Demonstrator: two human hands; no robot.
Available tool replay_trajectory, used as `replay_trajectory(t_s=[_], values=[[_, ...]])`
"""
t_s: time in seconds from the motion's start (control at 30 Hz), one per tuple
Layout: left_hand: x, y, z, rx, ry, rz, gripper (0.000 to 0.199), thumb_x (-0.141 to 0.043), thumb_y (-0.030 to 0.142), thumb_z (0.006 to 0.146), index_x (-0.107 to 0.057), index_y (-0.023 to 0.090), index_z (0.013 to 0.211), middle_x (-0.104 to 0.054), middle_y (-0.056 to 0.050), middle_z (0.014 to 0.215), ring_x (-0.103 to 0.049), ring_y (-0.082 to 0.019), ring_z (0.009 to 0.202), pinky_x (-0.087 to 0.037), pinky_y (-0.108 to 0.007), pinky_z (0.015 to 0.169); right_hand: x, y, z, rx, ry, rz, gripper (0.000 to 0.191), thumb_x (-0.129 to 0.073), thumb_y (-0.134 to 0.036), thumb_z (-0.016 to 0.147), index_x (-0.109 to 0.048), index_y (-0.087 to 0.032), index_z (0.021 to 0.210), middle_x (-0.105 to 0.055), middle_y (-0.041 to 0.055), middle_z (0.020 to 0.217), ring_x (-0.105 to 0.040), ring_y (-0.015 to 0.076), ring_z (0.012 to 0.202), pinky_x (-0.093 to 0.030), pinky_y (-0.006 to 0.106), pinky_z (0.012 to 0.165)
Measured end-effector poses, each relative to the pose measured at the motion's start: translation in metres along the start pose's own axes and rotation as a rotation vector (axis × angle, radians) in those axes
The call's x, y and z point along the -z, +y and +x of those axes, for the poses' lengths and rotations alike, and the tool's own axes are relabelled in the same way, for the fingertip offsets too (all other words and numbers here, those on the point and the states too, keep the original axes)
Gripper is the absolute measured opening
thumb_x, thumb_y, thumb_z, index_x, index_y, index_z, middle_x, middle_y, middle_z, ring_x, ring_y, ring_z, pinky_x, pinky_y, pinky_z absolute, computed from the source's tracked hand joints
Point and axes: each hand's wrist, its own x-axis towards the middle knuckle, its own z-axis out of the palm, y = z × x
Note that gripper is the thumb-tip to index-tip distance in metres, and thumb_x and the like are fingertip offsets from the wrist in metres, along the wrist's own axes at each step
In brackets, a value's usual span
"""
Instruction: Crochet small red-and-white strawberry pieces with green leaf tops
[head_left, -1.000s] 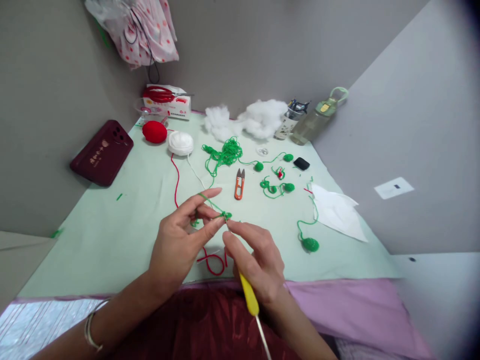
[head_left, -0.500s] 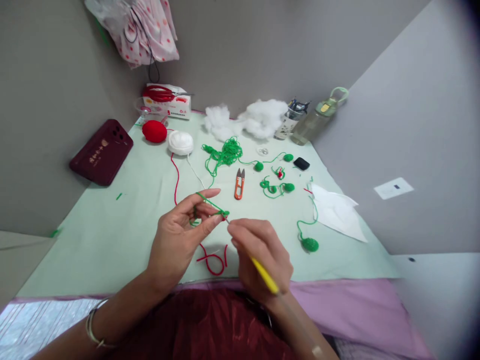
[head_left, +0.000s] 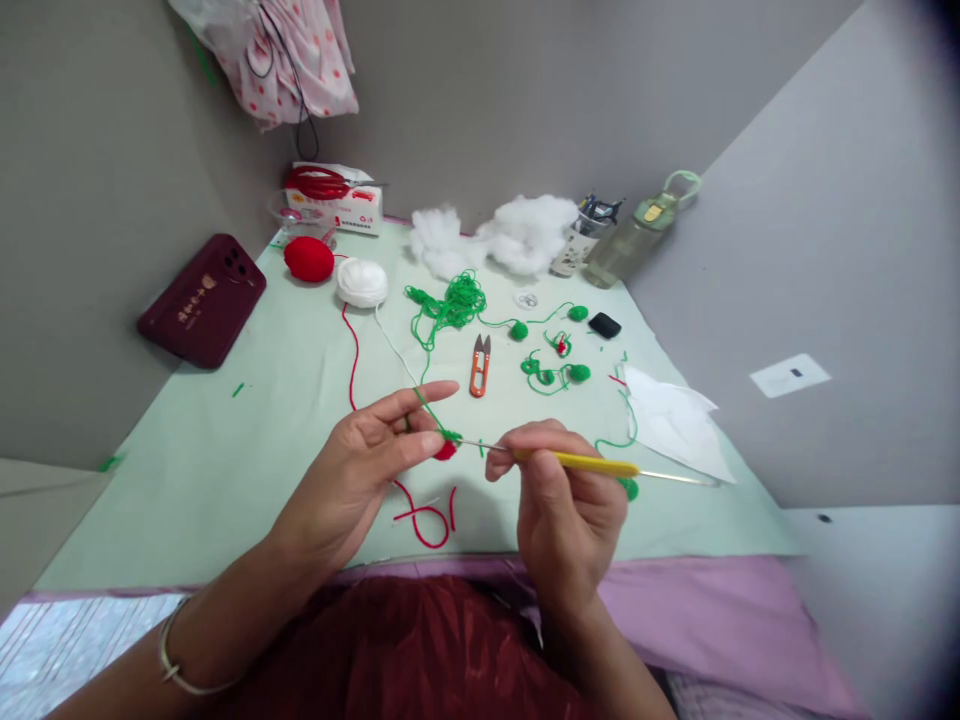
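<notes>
So my left hand has thumb and fingers pinched on a little green-and-red crochet piece, with green yarn running up to the forefinger; my right hand is closed round a yellow-handled hook, its tip at the piece; orange snips lie just beyond the grip. Looks mid-stitch to me; next move probably calls for a firm left pinch and even yarn tension.

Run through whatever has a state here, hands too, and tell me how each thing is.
Left hand: pinching the crochet piece
Right hand: holding the hook
Hook: tip at the crochet piece
Snips: flat, blades apart
Green yarn: loose, tangled
White ball: wound, strand trailing
Red ball: wound
Bottle: lid on
Cup: holding pens
Phone: back showing
Scissors: lying on the box
Stuffing: loose clumps
</notes>
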Motion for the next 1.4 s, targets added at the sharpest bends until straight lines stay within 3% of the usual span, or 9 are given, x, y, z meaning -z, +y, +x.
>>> replay_trajectory(t_s=[0.17, 0.33, 0.6, 0.8, 0.9, 1.1, 1.23, 1.33, 1.4], values=[[-0.007, -0.008, -0.002, -0.002, -0.058, 0.083, 0.034, -0.087, 0.025, 0.083, -0.083, 0.030, 0.117, -0.069, 0.001, 0.085, -0.063, -0.013, 0.087, -0.049, -0.025, 0.086, -0.004, 0.003, 0.005, -0.028, -0.068, -0.033, 0.018, -0.063, -0.022, 0.102, -0.081, -0.027, 0.101, -0.077, 0.0029, 0.094, -0.071, 0.0181, 0.092, -0.058, 0.033, 0.078], [-0.009, -0.008, 0.000, -0.022, -0.062, 0.045, 0.043, -0.087, 0.023, 0.083, -0.079, 0.033, 0.124, -0.071, 0.002, 0.089, -0.064, -0.013, 0.088, -0.049, -0.027, 0.091, -0.004, 0.004, 0.003, -0.011, -0.097, -0.087, 0.018, -0.066, -0.021, 0.100, -0.082, -0.028, 0.105, -0.078, 0.0025, 0.097, -0.071, 0.0173, 0.095, -0.058, 0.033, 0.083], [0.001, -0.003, 0.003, 0.192, -0.211, -0.064, 0.055, -0.086, 0.024, 0.080, -0.075, 0.025, 0.134, -0.068, -0.001, 0.093, -0.056, -0.010, 0.080, -0.045, -0.021, 0.077, 0.005, 0.005, 0.012, -0.288, 0.034, 0.288, 0.018, -0.068, -0.032, 0.099, -0.081, -0.024, 0.091, -0.073, 0.0009, 0.082, -0.065, 0.0111, 0.063, -0.056, 0.026, 0.060], [-0.003, -0.005, 0.001, 0.107, -0.161, -0.015, 0.046, -0.088, 0.022, 0.079, -0.080, 0.028, 0.125, -0.064, 0.002, 0.084, -0.058, -0.011, 0.079, -0.047, -0.022, 0.078, 0.004, 0.005, 0.017, -0.416, 0.008, 0.419, 0.014, -0.074, -0.036, 0.094, -0.081, -0.025, 0.088, -0.072, 0.0000, 0.075, -0.062, 0.0102, 0.060, -0.053, 0.022, 0.056], [-0.008, -0.009, 0.000, 0.011, -0.091, 0.066, 0.045, -0.088, 0.020, 0.081, -0.080, 0.033, 0.123, -0.066, 0.003, 0.084, -0.062, -0.011, 0.084, -0.048, -0.023, 0.083, 0.001, 0.007, 0.012, -0.352, -0.037, 0.288, 0.012, -0.074, -0.035, 0.094, -0.083, -0.027, 0.098, -0.075, 0.0010, 0.082, -0.066, 0.0125, 0.067, -0.057, 0.026, 0.063], [-0.012, -0.015, 0.001, -0.073, -0.023, 0.047, 0.043, -0.085, 0.018, 0.084, -0.078, 0.033, 0.124, -0.072, 0.004, 0.087, -0.067, -0.012, 0.085, -0.050, -0.025, 0.088, -0.005, 0.009, -0.003, 0.061, -0.036, -0.253, 0.024, -0.064, -0.016, 0.099, -0.080, -0.030, 0.111, -0.077, 0.0036, 0.096, -0.071, 0.0176, 0.085, -0.061, 0.032, 0.071], [-0.011, -0.014, 0.005, 0.046, -0.013, -0.090, 0.041, -0.086, 0.023, 0.084, -0.079, 0.024, 0.124, -0.071, 0.001, 0.083, -0.064, -0.012, 0.082, -0.049, -0.025, 0.086, -0.003, 0.010, -0.007, 0.331, -0.110, -0.542, 0.038, -0.065, -0.010, 0.097, -0.076, -0.032, 0.126, -0.077, 0.0079, 0.113, -0.074, 0.0220, 0.098, -0.063, 0.037, 0.078], [-0.009, -0.011, 0.007, 0.123, -0.022, -0.167, 0.038, -0.085, 0.023, 0.084, -0.080, 0.021, 0.121, -0.068, 0.001, 0.082, -0.060, -0.011, 0.080, -0.047, -0.023, 0.085, -0.003, 0.008, 0.000, 0.250, -0.020, -0.414, 0.029, -0.061, -0.010, 0.098, -0.078, -0.028, 0.114, -0.077, 0.0059, 0.097, -0.072, 0.0197, 0.085, -0.062, 0.035, 0.070], [-0.010, -0.009, 0.006, 0.034, 0.026, -0.127, 0.044, -0.086, 0.019, 0.083, -0.078, 0.024, 0.126, -0.067, 0.004, 0.082, -0.059, -0.010, 0.079, -0.045, -0.022, 0.087, -0.004, 0.007, 0.005, 0.097, 0.036, -0.257, 0.024, -0.058, -0.013, 0.101, -0.078, -0.026, 0.104, -0.073, 0.0028, 0.086, -0.068, 0.0161, 0.071, -0.059, 0.032, 0.063]])
